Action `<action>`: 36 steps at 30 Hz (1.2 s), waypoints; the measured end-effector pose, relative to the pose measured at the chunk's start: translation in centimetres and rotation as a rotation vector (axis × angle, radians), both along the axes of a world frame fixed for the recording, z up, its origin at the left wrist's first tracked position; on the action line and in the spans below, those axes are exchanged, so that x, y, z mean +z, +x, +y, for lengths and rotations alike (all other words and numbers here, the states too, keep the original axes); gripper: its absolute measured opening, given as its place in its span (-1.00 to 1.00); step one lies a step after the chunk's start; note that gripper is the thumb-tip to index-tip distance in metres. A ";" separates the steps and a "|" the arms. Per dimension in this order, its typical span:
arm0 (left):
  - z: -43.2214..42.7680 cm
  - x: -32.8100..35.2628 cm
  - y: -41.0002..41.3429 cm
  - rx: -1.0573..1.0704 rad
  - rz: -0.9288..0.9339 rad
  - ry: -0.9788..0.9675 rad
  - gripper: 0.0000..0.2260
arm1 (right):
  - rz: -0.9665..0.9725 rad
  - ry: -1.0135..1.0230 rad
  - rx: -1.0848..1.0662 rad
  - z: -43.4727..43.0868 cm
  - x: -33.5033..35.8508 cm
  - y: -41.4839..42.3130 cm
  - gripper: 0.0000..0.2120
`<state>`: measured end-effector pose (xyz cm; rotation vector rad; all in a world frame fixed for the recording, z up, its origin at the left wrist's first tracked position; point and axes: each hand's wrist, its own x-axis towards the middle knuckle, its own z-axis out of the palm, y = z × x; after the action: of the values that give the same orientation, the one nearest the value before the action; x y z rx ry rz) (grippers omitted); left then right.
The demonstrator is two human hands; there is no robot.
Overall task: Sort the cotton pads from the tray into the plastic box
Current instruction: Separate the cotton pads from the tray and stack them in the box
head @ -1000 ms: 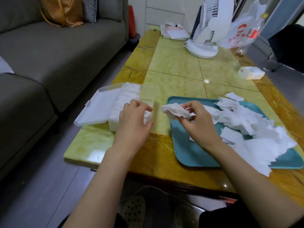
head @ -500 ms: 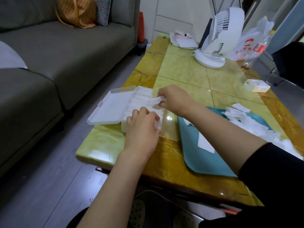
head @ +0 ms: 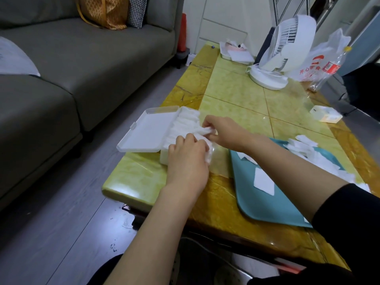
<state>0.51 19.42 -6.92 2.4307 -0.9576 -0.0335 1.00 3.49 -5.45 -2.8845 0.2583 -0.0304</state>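
Note:
A clear plastic box (head: 164,157) stands at the table's left edge, its lid (head: 148,130) folded open to the left, a row of white cotton pads (head: 184,124) packed inside. My right hand (head: 223,130) pinches a cotton pad (head: 205,131) over the box's near end. My left hand (head: 188,159) rests on the near end of the box, fingers curled over the pads there. The teal tray (head: 267,202) lies to the right, with several loose cotton pads (head: 304,149) on it, partly hidden by my right forearm.
A white desk fan (head: 277,58), a plastic bag (head: 320,60) and a bottle (head: 329,68) stand at the table's far end. A small white box (head: 326,113) sits at the right edge. A grey sofa (head: 61,79) runs along the left.
My right hand carried a pad from the tray leftward to the box and now holds it over the near end. My left hand stayed on the box. The camera shifted left.

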 end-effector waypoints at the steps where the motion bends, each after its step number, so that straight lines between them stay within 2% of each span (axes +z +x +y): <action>1: 0.0 0.0 0.0 -0.001 0.002 0.001 -0.75 | 0.029 -0.008 -0.007 0.1 0.2 0.0 -0.75; 6: -0.1 0.0 0.1 0.007 0.006 -0.004 -0.76 | 0.074 0.021 -0.021 1.3 1.7 0.8 -0.69; 10: -0.1 0.0 0.0 0.002 0.005 0.001 -0.76 | 0.081 -0.031 -0.016 1.6 1.9 1.3 -0.81; 15: -0.1 0.0 0.0 0.000 0.004 0.006 -0.76 | 0.087 -0.141 0.002 1.1 1.8 0.7 -0.82; 21: -0.2 -0.1 -0.1 0.012 -0.006 0.015 -0.73 | -0.086 -0.044 0.012 1.6 0.9 0.0 -0.88; 26: -0.3 -0.1 -0.2 0.015 -0.019 0.019 -0.76 | -0.042 0.000 0.003 1.7 0.3 -0.9 -0.80; 29: -0.4 -0.1 -0.6 0.034 -0.036 0.035 -0.76 | -0.146 0.070 0.026 1.9 -0.2 -3.1 -0.76; 33: -1.2 0.2 -1.5 0.053 -0.065 0.020 -0.75 | -0.367 0.111 -0.094 0.7 -1.6 -7.4 -0.75; 36: -2.6 0.2 -2.3 -0.037 -0.064 -0.044 -0.75 | -0.272 0.072 -0.325 -2.1 -2.8 -10.4 -0.73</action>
<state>-1.82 16.80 -6.73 2.3869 -1.0208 0.0516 -9.36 1.37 -8.30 -2.6941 0.6540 -0.4566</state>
